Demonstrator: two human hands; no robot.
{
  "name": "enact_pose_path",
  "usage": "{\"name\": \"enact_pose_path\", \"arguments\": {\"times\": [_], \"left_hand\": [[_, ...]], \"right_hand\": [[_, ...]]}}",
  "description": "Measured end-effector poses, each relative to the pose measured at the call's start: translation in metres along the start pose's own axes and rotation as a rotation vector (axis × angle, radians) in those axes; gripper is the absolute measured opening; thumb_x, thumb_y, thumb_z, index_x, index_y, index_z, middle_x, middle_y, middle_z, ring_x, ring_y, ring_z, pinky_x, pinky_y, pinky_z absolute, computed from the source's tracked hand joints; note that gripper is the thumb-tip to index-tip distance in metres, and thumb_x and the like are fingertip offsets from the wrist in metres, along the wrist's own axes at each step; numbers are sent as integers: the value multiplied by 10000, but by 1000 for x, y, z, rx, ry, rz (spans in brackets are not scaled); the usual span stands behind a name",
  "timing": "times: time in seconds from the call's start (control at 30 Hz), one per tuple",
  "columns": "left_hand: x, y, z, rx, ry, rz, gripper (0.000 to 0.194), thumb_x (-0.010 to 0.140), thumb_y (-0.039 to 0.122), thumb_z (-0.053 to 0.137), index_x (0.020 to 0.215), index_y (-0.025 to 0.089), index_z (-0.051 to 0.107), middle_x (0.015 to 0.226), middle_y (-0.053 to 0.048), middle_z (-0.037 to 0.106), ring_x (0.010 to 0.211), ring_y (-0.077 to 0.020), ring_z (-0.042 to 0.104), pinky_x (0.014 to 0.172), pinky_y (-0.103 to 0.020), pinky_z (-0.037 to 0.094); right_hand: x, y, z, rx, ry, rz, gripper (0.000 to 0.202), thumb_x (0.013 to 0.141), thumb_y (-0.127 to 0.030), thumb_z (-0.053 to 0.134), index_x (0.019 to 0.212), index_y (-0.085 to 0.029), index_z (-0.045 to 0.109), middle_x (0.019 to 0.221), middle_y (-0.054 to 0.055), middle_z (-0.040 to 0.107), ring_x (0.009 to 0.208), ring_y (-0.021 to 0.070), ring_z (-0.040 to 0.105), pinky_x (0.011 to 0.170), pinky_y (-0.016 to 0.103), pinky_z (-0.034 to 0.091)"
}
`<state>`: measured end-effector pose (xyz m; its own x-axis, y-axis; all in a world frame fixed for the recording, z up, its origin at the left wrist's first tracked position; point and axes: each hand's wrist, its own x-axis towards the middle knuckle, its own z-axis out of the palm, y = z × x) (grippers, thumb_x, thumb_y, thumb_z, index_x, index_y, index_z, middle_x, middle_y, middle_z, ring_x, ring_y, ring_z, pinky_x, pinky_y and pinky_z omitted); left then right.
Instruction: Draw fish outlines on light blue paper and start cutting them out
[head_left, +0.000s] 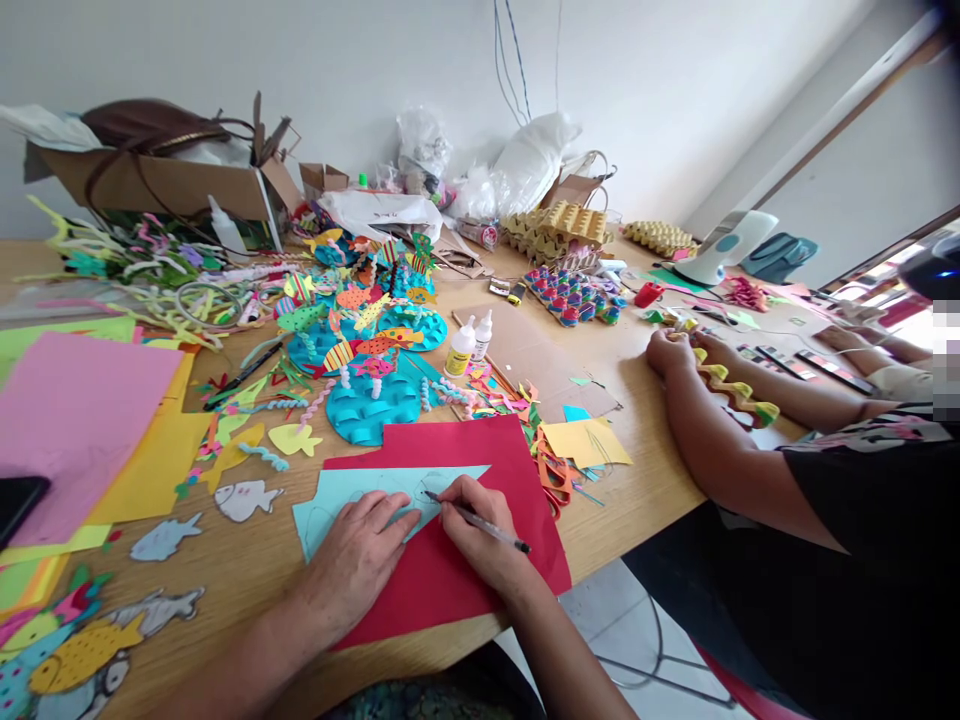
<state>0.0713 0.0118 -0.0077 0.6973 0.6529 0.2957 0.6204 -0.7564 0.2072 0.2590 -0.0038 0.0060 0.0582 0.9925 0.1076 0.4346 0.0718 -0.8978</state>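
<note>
A light blue sheet (pixel 330 487) with pencil-like outlines lies on red paper (pixel 491 450) near the table's front edge. Flat on the blue sheet rests my left hand (pixel 361 560), fingers spread, holding nothing. My right hand (pixel 484 530) grips a clear pen (pixel 495 530), its tip touching the blue sheet near the right end. Cut-out fish lie left of the paper, among them a white fish (pixel 244 499) and a pale blue fish (pixel 165 538). Just behind the red paper stands a blue disc (pixel 373 405) with paper fish on twisted stems.
Glue bottles (pixel 460 347) stand behind the paper scraps. Orange scissors (pixel 553 478) lie right of the red paper. Coloured sheets (pixel 82 420) cover the left side. At the right, another person's hands hold a painted egg-carton strip (pixel 727 385). Boxes and bags line the wall.
</note>
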Motion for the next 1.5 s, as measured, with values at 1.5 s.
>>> {"name": "enact_pose_path", "arguments": {"times": [1.5], "left_hand": [[-19,-75,-37,-91,-99,-175,391,791,156,492,1175,175,565,1204,-104,545,1123,-256,497,940,-394,438]], "right_hand": [[-51,-8,1,-288,126,-176,137,828,-179,491,907,-186,603,816,52,648,634,143,612,584,227,491]]}}
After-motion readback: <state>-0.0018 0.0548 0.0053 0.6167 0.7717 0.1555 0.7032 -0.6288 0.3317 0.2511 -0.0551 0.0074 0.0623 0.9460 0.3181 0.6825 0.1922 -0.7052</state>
